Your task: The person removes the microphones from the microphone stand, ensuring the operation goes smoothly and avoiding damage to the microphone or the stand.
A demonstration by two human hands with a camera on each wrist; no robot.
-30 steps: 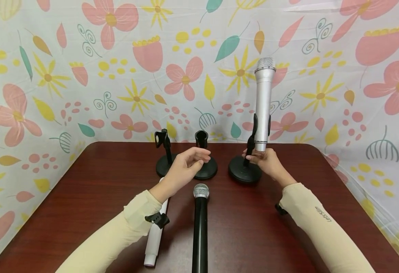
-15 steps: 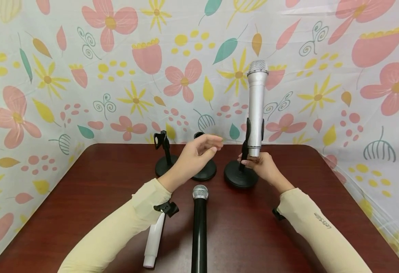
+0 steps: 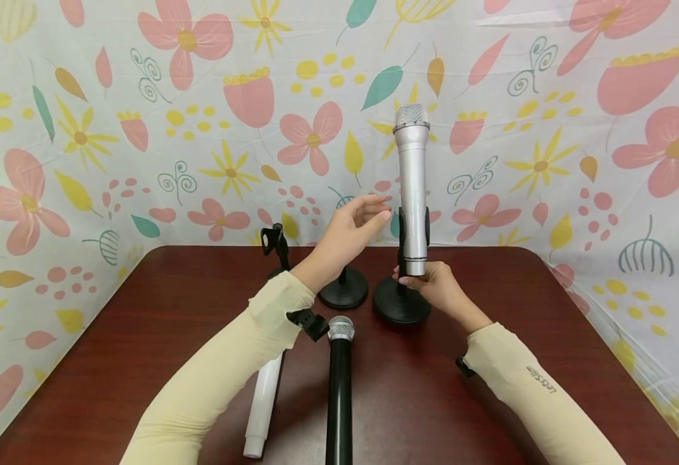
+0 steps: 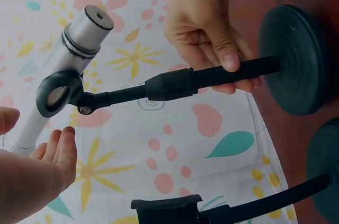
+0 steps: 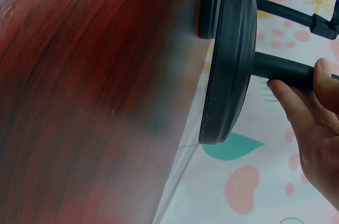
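Observation:
A silver microphone (image 3: 413,194) sits upright in the clip of a black desk stand (image 3: 402,303). My right hand (image 3: 440,287) pinches that stand's pole between thumb and fingers, just above the round base; the left wrist view shows this grip on the pole (image 4: 212,78) closely. My left hand (image 3: 351,236) is raised to the left of the microphone, fingers relaxed and holding nothing. In the left wrist view its fingertips are close to the microphone's body and the clip (image 4: 53,94).
A second black stand (image 3: 344,290) is behind my left hand, its top hidden. Further left stands a third one (image 3: 275,239), partly covered by my forearm. A black microphone (image 3: 340,394) and a white microphone (image 3: 263,407) lie on the brown table (image 3: 112,349). Behind hangs a floral cloth (image 3: 316,64).
My right hand has moved the stand with the silver microphone to the left and slightly nearer. My left hand has risen and shifted right toward the microphone.

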